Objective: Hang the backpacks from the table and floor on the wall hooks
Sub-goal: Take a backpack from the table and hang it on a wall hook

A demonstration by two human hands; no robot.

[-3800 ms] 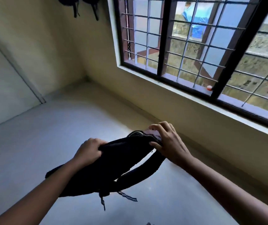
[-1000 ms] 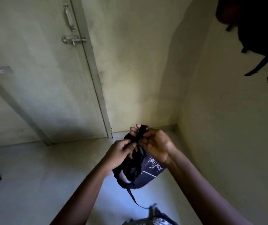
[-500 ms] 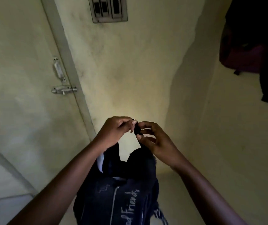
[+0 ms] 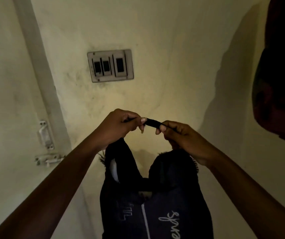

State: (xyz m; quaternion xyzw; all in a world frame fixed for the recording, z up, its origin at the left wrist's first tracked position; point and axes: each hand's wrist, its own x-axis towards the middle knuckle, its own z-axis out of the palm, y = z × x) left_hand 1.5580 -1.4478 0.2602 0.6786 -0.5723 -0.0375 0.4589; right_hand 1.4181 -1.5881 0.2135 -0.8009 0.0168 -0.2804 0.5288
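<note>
Hands raised since half a second ago; switch plate [image 4: 110, 65] now frame centre. My left hand [image 4: 115, 128] and right hand [image 4: 181, 137] pinch the top loop [image 4: 151, 123] taut between fingers closed on it. Dark backpack [image 4: 155, 204] hangs below, lower centre. Another bag [image 4: 279, 83] hangs at right edge.

Dark bag against a pale yellow wall

The backpack [image 4: 157, 204] is black to very dark navy, with white cursive lettering, white block letters and one thin white vertical stripe on its front, and a white patch showing inside its left opening; its top loop [image 4: 153, 123] is plain black. The wall [image 4: 164, 31] is pale cream-yellow with grey smudges around the beige switch plate [image 4: 110, 65], whose three rockers are black. The door bolt [image 4: 49, 158] is whitish-silver. The hanging bag [image 4: 283, 83] at the right edge is dark with dull red.
</note>
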